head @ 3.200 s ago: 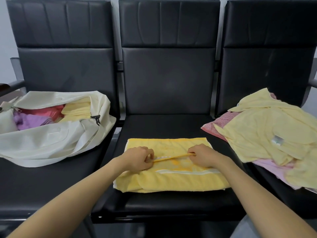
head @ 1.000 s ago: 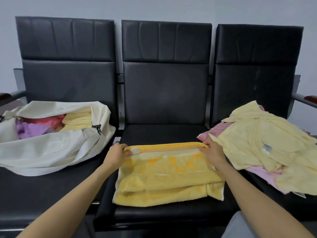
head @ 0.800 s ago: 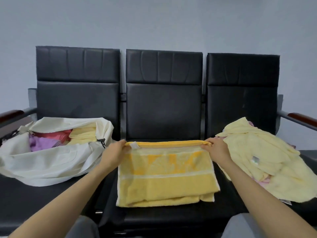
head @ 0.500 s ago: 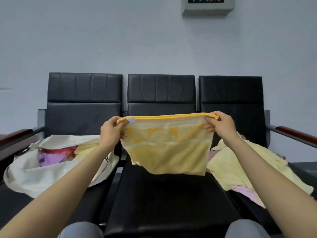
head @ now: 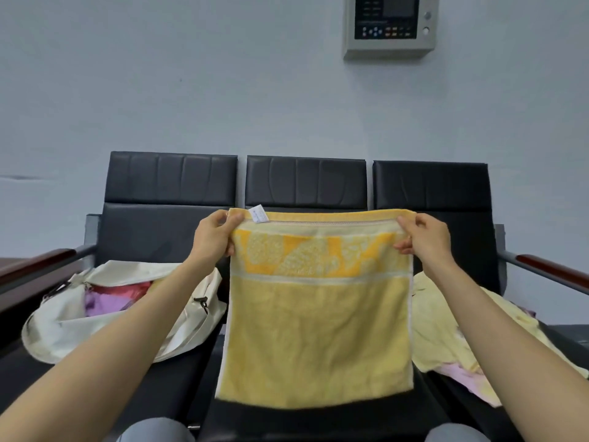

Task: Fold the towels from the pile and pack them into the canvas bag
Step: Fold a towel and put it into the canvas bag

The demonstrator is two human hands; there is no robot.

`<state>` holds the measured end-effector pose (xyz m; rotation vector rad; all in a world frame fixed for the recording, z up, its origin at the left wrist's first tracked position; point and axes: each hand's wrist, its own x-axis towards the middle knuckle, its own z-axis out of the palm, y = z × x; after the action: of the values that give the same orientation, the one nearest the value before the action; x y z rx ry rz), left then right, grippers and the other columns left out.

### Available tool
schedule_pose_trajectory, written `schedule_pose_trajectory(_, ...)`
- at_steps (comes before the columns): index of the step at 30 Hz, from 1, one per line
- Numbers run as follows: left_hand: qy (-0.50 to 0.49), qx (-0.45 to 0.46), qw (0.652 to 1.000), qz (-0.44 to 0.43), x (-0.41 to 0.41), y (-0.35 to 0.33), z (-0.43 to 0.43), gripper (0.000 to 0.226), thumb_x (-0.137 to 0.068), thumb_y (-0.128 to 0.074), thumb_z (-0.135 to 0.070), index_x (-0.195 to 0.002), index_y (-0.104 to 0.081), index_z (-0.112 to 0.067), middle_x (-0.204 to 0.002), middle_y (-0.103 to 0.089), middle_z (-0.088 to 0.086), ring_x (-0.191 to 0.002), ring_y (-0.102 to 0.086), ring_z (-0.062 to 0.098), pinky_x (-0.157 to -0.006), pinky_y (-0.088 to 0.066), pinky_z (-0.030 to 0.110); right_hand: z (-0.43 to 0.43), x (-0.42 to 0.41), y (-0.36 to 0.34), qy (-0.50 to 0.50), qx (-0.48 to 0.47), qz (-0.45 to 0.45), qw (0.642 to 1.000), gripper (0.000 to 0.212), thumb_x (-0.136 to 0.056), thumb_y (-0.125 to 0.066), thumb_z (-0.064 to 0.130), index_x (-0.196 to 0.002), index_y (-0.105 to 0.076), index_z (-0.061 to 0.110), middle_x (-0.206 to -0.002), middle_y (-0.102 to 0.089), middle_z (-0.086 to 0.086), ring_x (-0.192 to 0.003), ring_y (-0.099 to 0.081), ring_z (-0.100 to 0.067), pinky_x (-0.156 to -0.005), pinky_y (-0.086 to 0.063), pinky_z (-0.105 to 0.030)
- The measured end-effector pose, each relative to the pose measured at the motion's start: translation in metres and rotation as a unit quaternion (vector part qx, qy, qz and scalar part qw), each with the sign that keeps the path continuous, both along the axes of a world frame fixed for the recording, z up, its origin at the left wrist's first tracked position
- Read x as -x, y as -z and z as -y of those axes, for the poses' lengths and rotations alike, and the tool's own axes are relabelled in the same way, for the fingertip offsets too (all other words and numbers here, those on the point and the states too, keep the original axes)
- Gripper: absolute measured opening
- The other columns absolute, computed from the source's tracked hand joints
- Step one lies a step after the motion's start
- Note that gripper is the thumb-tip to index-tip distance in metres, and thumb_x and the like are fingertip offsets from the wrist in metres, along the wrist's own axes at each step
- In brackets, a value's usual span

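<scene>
Seating takes most of my view: 3 black padded chairs (head: 306,186) joined in 1 row against a pale wall. On the left chair lies the canvas bag (head: 63,333), cream coloured, slumped on its side with the mouth open toward me. Inside it I see a purple towel (head: 102,304) and, just behind it, a red towel (head: 127,287); what is deeper in the bag is hidden by my left forearm. On the right chair is the pile of towels (head: 446,339), not folded, with pale yellow cloth on top and a pink towel (head: 459,374) showing under its near edge.

In front of the middle chair hangs the yellow towel (head: 318,330), spread flat and held up in the air, with a patterned orange band near the top. Its lower edge is blurred, so I cannot tell if it touches the seat. My left hand (head: 213,237) pinches the top left corner and my right hand (head: 425,239) pinches the top right corner, thumbs in front. A grey control box (head: 390,25) is on the wall above. A small white label (head: 258,215) sticks up beside the left hand.
</scene>
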<state>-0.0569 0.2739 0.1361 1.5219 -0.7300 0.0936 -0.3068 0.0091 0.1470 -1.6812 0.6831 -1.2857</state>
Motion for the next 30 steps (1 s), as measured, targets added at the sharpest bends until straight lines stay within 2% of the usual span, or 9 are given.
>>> schedule_pose_trajectory(5,0.071,-0.169,0.981,-0.071,-0.020,0.011,0.002,0.024,-0.095,-0.060,-0.028,-0.097,-0.063,-0.004,-0.063,-0.051,0.002,-0.043,-0.055,0.011,-0.044,-0.049,0.022,0.020,-0.002,0.012,-0.075,-0.095,-0.115,0.986,0.024,-0.097,-0.058,0.021,-0.118,-0.053,0.009,-0.103,-0.062,-0.012,-0.067,-0.070,-0.021,-0.055,-0.059,-0.027)
schedule_pose_trajectory(7,0.098,-0.137,0.978,-0.121,-0.023,0.022,0.009,0.020,-0.096,-0.059,-0.022,-0.101,-0.062,-0.003,-0.073,-0.060,0.006,-0.057,-0.067,0.017,-0.056,-0.059,0.026,0.029,-0.008,0.026,-0.127,-0.149,-0.141,0.970,0.038,-0.099,-0.054,0.019,-0.133,-0.047,0.002,-0.121,-0.058,-0.018,-0.088,-0.071,-0.028,-0.071,-0.060,-0.031)
schedule_pose_trajectory(10,0.062,-0.036,0.992,-0.108,-0.029,0.031,0.025,0.013,-0.097,-0.057,-0.017,-0.096,-0.060,-0.005,-0.094,-0.064,0.014,-0.079,-0.067,0.022,-0.077,-0.058,0.029,0.035,-0.021,0.040,-0.150,-0.136,-0.104,0.974,0.025,-0.101,-0.049,0.015,-0.120,-0.054,-0.001,-0.124,-0.059,-0.019,-0.109,-0.063,-0.028,-0.096,-0.049,-0.033)
schedule_pose_trajectory(14,0.019,0.019,0.998,-0.064,-0.034,0.040,0.029,0.013,-0.097,-0.056,-0.021,-0.086,-0.059,-0.015,-0.091,-0.065,0.004,-0.091,-0.064,0.020,-0.092,-0.051,0.035,0.036,-0.032,0.043,-0.143,-0.090,-0.043,0.985,0.016,-0.101,-0.048,0.017,-0.104,-0.059,0.005,-0.117,-0.062,-0.014,-0.109,-0.062,-0.020,-0.098,-0.047,-0.030)
schedule_pose_trajectory(19,0.014,-0.031,0.999,-0.026,-0.023,0.072,0.014,0.021,-0.098,-0.053,-0.022,-0.079,-0.054,-0.015,-0.072,-0.056,-0.006,-0.070,-0.050,0.010,-0.066,-0.039,0.025,0.034,-0.025,0.061,-0.103,-0.026,-0.095,0.990,0.021,-0.100,-0.051,0.028,-0.091,-0.062,0.012,-0.091,-0.059,0.002,-0.088,-0.053,-0.011,-0.076,-0.040,-0.025)
schedule_pose_trajectory(22,0.038,-0.080,0.995,-0.038,-0.025,0.105,0.004,0.025,-0.097,-0.054,-0.027,-0.087,-0.057,-0.004,-0.079,-0.057,0.000,-0.076,-0.050,0.014,-0.070,-0.037,0.030,0.036,-0.020,0.087,-0.111,-0.044,-0.130,0.984,0.022,-0.100,-0.049,0.027,-0.099,-0.065,0.012,-0.100,-0.062,-0.002,-0.096,-0.055,-0.013,-0.082,-0.043,-0.029)
schedule_pose_trajectory(26,0.058,-0.139,0.983,-0.106,-0.020,0.144,0.000,0.016,-0.100,-0.049,-0.029,-0.095,-0.058,-0.016,-0.098,-0.059,0.003,-0.091,-0.055,0.017,-0.084,-0.047,0.039,0.039,-0.017,0.132,-0.138,-0.083,-0.231,0.960,0.027,-0.102,-0.044,0.033,-0.110,-0.061,0.014,-0.112,-0.061,-0.009,-0.104,-0.058,-0.023,-0.088,-0.052,-0.044)
schedule_pose_trajectory(28,0.075,-0.179,0.970,-0.149,-0.015,0.165,0.002,0.018,-0.101,-0.046,-0.031,-0.103,-0.054,-0.015,-0.099,-0.057,0.004,-0.088,-0.055,0.017,-0.075,-0.049,0.038,0.040,-0.016,0.158,-0.128,-0.074,-0.309,0.939,0.030,-0.102,-0.041,0.035,-0.117,-0.058,0.016,-0.115,-0.059,-0.005,-0.106,-0.055,-0.022,-0.082,-0.050,-0.036)
schedule_pose_trajectory(30,0.080,-0.236,0.951,-0.184,-0.016,0.189,0.004,0.021,-0.102,-0.044,-0.031,-0.110,-0.052,-0.013,-0.093,-0.054,0.003,-0.079,-0.053,0.015,-0.060,-0.045,0.029,0.043,-0.015,0.187,-0.120,-0.055,-0.382,0.914,0.037,-0.102,-0.040,0.034,-0.130,-0.054,0.014,-0.127,-0.057,-0.006,-0.117,-0.052,-0.023,-0.093,-0.045,-0.036)
